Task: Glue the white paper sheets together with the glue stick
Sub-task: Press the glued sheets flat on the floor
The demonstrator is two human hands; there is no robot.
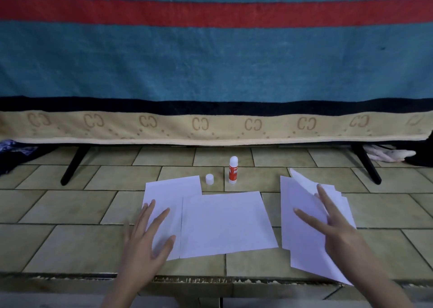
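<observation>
The left hand lies flat with straight fingers on the overlapped white paper sheets; the right hand, fingers spread, seems to touch the loose white paper stack. The uncapped red-labelled glue stick stands upright on the tiles.

Glue stick behind paper sheets

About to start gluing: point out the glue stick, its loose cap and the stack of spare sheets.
glue stick (233, 172): head view, on its red label.
cap (209, 179): head view, on its side wall.
stack of sheets (302, 235): head view, bare paper left of the right hand.
</observation>
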